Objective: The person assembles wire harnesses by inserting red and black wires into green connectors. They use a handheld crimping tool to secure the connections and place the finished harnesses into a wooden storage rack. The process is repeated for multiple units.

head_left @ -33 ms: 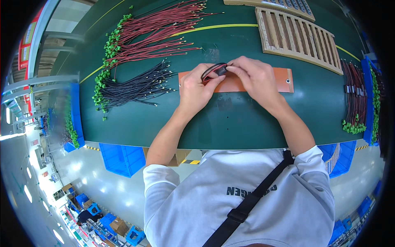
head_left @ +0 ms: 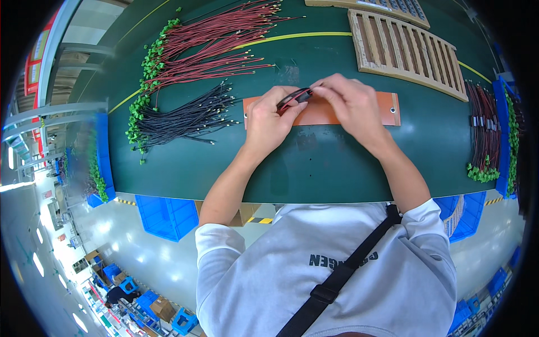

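Note:
Over an orange-brown strip [head_left: 321, 116] on the green table, my left hand [head_left: 266, 118] is closed round a small loop of red and black wires [head_left: 290, 99]. A short black piece [head_left: 304, 95] on the wires shows between my left thumb and fingers. My right hand [head_left: 355, 106] is closed, thumb and fingers pinching at the far end of that black piece. Exactly what its fingertips grip is partly hidden. Left of my hands lies a fan of black wires [head_left: 185, 117] with green connectors; beyond it spread red wires [head_left: 219, 42] with green connectors.
A slotted tan rack [head_left: 409, 53] stands at the far right, with another tray [head_left: 387, 7] behind it. Bundled dark red wires [head_left: 484, 132] lie at the right edge beside a blue bin [head_left: 501, 112]. A blue crate [head_left: 167, 216] sits below the table's near edge.
My right hand has shifted slightly at the wires, and the wire loop by my left fingers looks flatter. The rest is unchanged.

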Tool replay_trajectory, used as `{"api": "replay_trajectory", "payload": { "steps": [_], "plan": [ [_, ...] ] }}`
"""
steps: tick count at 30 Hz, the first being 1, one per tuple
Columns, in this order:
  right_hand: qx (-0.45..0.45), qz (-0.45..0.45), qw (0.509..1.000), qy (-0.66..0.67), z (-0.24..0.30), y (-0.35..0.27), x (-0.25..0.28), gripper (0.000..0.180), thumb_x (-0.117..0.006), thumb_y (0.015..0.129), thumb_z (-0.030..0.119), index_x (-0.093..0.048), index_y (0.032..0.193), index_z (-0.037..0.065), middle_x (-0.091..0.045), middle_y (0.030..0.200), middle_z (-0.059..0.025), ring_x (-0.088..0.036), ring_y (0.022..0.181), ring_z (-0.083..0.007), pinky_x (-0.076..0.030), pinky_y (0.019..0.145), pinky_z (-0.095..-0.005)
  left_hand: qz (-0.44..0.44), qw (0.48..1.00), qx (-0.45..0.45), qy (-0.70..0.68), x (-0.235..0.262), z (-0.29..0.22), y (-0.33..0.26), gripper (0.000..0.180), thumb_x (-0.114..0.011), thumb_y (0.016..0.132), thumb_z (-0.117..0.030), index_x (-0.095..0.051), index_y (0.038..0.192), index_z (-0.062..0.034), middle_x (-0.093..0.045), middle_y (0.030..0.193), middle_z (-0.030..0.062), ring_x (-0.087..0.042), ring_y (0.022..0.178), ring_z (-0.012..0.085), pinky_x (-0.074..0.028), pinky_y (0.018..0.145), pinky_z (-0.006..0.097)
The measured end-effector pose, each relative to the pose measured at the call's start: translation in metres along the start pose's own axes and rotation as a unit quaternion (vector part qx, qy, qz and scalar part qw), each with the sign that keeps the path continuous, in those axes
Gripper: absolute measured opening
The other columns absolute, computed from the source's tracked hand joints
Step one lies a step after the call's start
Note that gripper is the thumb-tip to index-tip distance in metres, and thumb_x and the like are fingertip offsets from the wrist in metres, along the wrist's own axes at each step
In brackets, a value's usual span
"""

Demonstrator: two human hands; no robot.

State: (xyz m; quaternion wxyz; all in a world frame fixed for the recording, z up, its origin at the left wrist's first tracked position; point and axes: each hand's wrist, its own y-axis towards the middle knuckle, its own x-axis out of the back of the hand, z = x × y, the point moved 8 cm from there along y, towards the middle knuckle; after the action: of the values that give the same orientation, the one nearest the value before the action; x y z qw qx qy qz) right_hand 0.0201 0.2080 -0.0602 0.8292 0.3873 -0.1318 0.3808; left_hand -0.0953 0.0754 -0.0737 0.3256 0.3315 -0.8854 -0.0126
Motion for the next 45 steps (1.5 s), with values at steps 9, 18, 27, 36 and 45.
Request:
{"api": "replay_trajectory", "payload": {
  "steps": [9, 18, 27, 36, 45],
  "plan": [
    [-0.203, -0.002, 0.97, 0.13, -0.05, -0.029, 0.033, 0.016, -0.063, 0.103, 0.011, -0.069, 0.108, -0.003, -0.079, 0.097, -0.0085, -0.076, 0.088, -0.0152, -0.059, 0.08, -0.0288, 0.035, 0.994, 0.075, -0.076, -0.016, 0.014, 0.002, 0.042, -0.082, 0.082, 0.005, -0.067, 0.121, 0.0001, -0.077, 0.101, 0.0111, -0.075, 0.095, 0.0156, -0.058, 0.088, 0.027],
    [-0.143, -0.003, 0.964, 0.223, -0.047, -0.057, 0.045, 0.013, -0.061, 0.103, 0.004, -0.07, 0.109, -0.002, -0.073, 0.115, -0.0112, -0.069, 0.107, -0.0189, -0.055, 0.095, -0.0312, 0.221, 0.972, -0.036, -0.073, -0.031, -0.02, 0.033, 0.028, -0.064, 0.103, -0.019, -0.073, 0.118, 0.0033, -0.076, 0.11, 0.0124, -0.072, 0.101, 0.0199, -0.056, 0.09, 0.033],
    [-0.182, -0.005, 0.955, 0.234, -0.057, -0.053, 0.046, 0.01, -0.071, 0.097, 0.007, -0.074, 0.099, -0.003, -0.072, 0.11, -0.0101, -0.07, 0.1, -0.0165, -0.057, 0.09, -0.0296, 0.237, 0.949, 0.041, -0.203, -0.077, 0.0, 0.024, 0.015, -0.07, 0.1, -0.012, -0.076, 0.102, 0.0025, -0.07, 0.087, 0.004, -0.061, 0.076, 0.0093, -0.05, 0.069, 0.025],
    [-0.212, -0.02, 0.956, 0.204, -0.063, -0.06, 0.038, 0.014, -0.075, 0.096, 0.012, -0.077, 0.098, -0.001, -0.072, 0.096, -0.0059, -0.065, 0.081, -0.0109, -0.052, 0.073, -0.0236, 0.198, 0.953, 0.039, -0.225, -0.077, 0.003, 0.019, 0.013, -0.074, 0.098, -0.012, -0.077, 0.101, 0.0001, -0.07, 0.086, 0.004, -0.06, 0.076, 0.0092, -0.048, 0.068, 0.025],
    [-0.231, -0.002, 0.956, 0.18, -0.06, -0.057, 0.037, 0.015, -0.076, 0.095, 0.015, -0.079, 0.096, 0.0, -0.07, 0.088, -0.0035, -0.062, 0.075, -0.0085, -0.049, 0.067, -0.0235, 0.205, 0.945, 0.072, -0.242, -0.079, 0.005, 0.018, 0.014, -0.075, 0.097, -0.015, -0.078, 0.102, -0.0014, -0.071, 0.085, 0.0032, -0.06, 0.076, 0.0091, -0.048, 0.069, 0.026]
  ]
}}
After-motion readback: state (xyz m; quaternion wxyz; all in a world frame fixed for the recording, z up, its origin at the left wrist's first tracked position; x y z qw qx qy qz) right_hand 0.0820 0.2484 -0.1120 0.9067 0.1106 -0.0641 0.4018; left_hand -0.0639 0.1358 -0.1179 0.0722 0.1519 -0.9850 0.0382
